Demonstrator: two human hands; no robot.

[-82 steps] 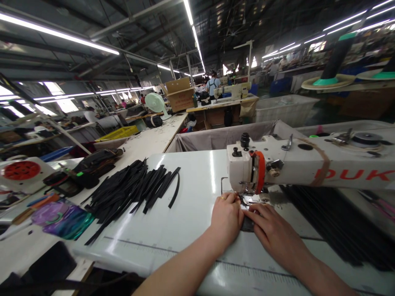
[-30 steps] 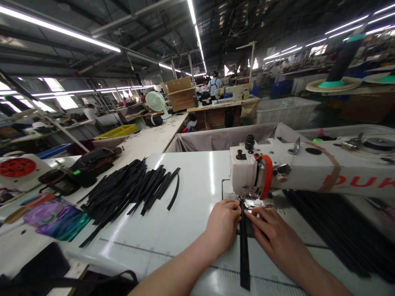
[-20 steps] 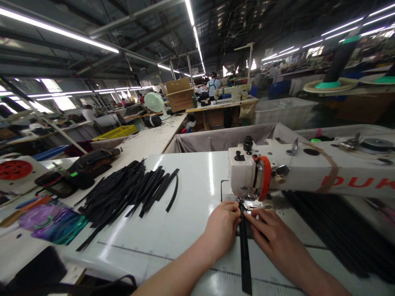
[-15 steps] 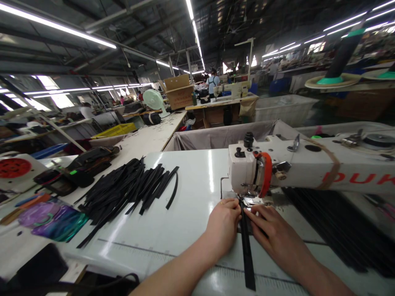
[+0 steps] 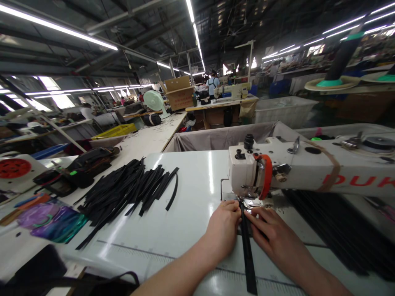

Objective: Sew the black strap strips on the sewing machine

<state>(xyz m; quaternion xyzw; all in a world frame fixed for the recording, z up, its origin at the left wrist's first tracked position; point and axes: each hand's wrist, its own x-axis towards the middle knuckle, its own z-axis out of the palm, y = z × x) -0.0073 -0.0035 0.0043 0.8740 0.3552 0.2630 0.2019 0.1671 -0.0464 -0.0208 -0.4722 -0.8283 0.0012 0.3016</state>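
A black strip [image 5: 247, 259] runs from under the needle area of the white sewing machine [image 5: 296, 166] toward the table's front edge. My left hand [image 5: 224, 224] is closed at the strip's left side, its fingertips pressed on it just before the presser foot. On the other side, my right hand [image 5: 270, 230] has its fingertips against the strip's right edge, the fingers held together. A loose pile of black strips [image 5: 114, 189] lies on the left of the pale table [image 5: 191, 176]. Longer black strips [image 5: 336, 230] lie right of my right hand.
A shiny purple and teal pouch [image 5: 52, 220] and dark items [image 5: 89, 160] are at the left. Behind the machine is a cloth-lined bin [image 5: 222, 137]. Farther off are a green fan [image 5: 154, 100], a cardboard box [image 5: 179, 92] and a person [image 5: 212, 83]. Thread cones stand upper right.
The black strip's near end has shifted slightly toward the bottom of the picture. Both hands stay almost in place at the machine, and the view has moved very little.
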